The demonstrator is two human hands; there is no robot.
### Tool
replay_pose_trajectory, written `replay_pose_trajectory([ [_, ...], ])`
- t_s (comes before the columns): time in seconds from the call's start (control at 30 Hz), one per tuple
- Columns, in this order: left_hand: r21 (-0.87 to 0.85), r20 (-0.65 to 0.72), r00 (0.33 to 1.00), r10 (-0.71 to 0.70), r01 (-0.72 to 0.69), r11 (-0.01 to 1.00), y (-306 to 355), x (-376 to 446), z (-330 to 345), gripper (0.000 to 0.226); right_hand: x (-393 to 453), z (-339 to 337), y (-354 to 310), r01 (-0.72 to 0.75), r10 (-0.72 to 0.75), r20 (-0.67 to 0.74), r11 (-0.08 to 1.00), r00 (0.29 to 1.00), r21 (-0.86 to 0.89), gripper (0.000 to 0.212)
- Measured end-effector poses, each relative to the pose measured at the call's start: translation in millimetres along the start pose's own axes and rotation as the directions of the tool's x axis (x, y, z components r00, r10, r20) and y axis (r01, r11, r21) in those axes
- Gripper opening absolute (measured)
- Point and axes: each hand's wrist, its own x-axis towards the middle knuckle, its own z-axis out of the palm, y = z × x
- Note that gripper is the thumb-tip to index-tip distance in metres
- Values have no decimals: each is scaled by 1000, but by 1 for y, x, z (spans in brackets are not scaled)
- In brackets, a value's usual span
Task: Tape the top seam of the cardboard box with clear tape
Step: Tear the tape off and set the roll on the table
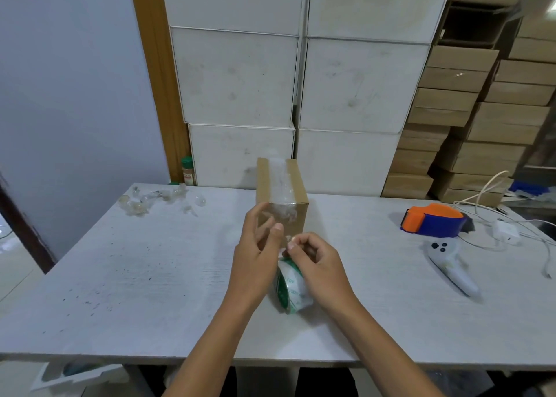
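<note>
White table (120,276) filled lower view; cardboard box (298,192) sat mid-table toward far edge, long axis running away from person, clear tape strip (281,180) laid along top seam and folded down near face; orange-blue dispenser (433,219) lay well to right; tape roll (290,288) stood on edge just before box; left hand (255,255) fingers loosely spread; right hand (316,264) fingertips pinched tape end above roll.
</note>
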Motion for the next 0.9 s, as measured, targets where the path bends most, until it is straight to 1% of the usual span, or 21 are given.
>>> replay_pose_trajectory([
  [0.2, -2, -14, 999, -29, 29, 1000, -4, -8, -11, 42, -1, -1, 6, -19, 20, -25, 1000, 999, 16, 12],
  [0.27, -15, 12, 998, -56, 56, 998, -4, -9, -12, 45, -1, -1, 6, -9, 9, -16, 1000, 1000, 21, 12],
  [0.33, -53, 56, 994, -95, 97, 994, -4, -11, -12, 50, -2, 0, 4, 0, 0, -9, 1000, 1000, 25, 13],
  [0.4, -104, 72, 989, -128, 135, 985, -3, -13, -14, 52, -3, 3, 2, 9, -9, 10, 1000, 1000, 18, 13],
  [0.47, -145, 40, 990, -136, 140, 980, -4, -14, -20, 51, -3, 7, 2, 34, -34, 36, 999, 999, -11, 15],
  [0.6, -144, -42, 992, -115, 108, 984, -6, -15, -43, 52, -9, 20, -7, 97, -79, 121, 984, 990, -151, 13],
  [0.7, -109, -112, 987, -116, 104, 989, -12, -18, -72, 55, -14, 36, -14, 154, -100, 204, 950, 974, -271, 28],
  [0.83, -81, -155, 981, -117, 106, 991, -22, -24, -124, 62, -18, 65, -12, 300, -137, 362, 843, 922, -447, 56],
  [0.9, 6, -159, 983, -91, 93, 996, -28, -27, -151, 65, -18, 78, -11, 329, -110, 419, 804, 901, -495, 68],
])
